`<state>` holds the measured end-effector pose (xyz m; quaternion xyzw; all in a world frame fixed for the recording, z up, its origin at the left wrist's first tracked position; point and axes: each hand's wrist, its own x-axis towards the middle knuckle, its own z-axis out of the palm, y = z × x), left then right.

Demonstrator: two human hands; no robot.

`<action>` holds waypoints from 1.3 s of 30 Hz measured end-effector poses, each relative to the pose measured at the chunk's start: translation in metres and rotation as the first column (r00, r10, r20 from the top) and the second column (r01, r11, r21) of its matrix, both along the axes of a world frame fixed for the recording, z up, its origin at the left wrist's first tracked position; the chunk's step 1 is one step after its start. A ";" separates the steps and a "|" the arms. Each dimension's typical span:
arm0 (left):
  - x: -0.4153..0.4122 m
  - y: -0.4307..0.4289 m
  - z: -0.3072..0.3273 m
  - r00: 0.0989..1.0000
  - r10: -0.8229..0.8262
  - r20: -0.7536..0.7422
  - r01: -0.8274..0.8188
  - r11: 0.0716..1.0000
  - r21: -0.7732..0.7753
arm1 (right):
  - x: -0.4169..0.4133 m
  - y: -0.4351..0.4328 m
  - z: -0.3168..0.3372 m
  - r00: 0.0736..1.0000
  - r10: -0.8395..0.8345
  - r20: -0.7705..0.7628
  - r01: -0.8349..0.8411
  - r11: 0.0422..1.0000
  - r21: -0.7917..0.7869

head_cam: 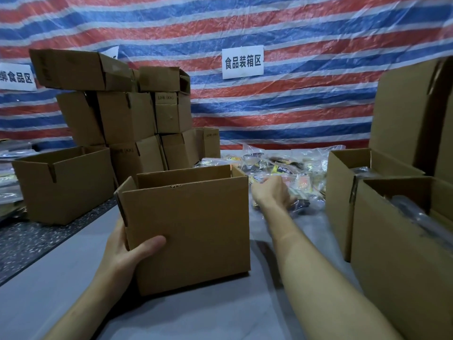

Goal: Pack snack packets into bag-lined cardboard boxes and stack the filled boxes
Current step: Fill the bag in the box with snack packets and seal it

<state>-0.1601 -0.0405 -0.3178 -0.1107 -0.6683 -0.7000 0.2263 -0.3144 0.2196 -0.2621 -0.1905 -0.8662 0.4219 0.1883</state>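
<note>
An open brown cardboard box (191, 231) stands on the grey table in front of me. My left hand (125, 253) grips its lower left corner, thumb across the front face. My right hand (272, 192) reaches past the box's right side into a pile of snack packets in clear plastic (282, 173); its fingers curl down on the packets, and whether it holds one is hidden. The box's inside is out of sight.
Closed boxes are stacked at the back left (122, 111), with an open box (63, 182) before them. Two open boxes lined with plastic (402, 241) (343, 182) and a tall carton (411, 109) stand at the right. A striped tarp (294, 106) hangs behind.
</note>
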 end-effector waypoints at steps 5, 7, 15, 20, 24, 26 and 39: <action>-0.003 -0.002 -0.002 1.000 -0.009 0.004 0.009 1.000 -0.005 | 0.001 0.001 -0.021 0.978 0.014 0.206 -0.068 0.964 0.257; -0.004 -0.003 -0.004 1.000 -0.013 0.007 0.013 1.000 -0.007 | 0.000 0.002 -0.025 0.974 0.000 0.228 -0.067 0.956 0.284; -0.003 -0.003 -0.002 1.000 -0.001 0.001 0.001 1.000 -0.010 | -0.006 0.003 -0.018 0.992 -0.101 0.073 0.091 0.988 0.128; -0.003 -0.003 -0.002 1.000 0.002 -0.001 -0.002 1.000 -0.017 | -0.003 0.002 0.005 0.996 -0.088 -0.024 0.085 0.992 -0.098; -0.003 -0.004 -0.002 1.000 0.001 0.009 -0.001 1.000 -0.021 | -0.002 0.010 0.033 0.988 -0.053 -0.147 -0.003 0.933 -0.361; -0.003 -0.003 -0.002 1.000 0.001 0.010 -0.001 1.000 -0.021 | -0.005 0.013 0.036 0.986 -0.037 -0.160 -0.039 0.895 -0.445; 0.000 0.001 0.002 1.000 -0.012 -0.004 0.012 1.000 -0.009 | 0.010 0.017 0.043 0.767 0.440 0.468 -0.469 0.881 -0.059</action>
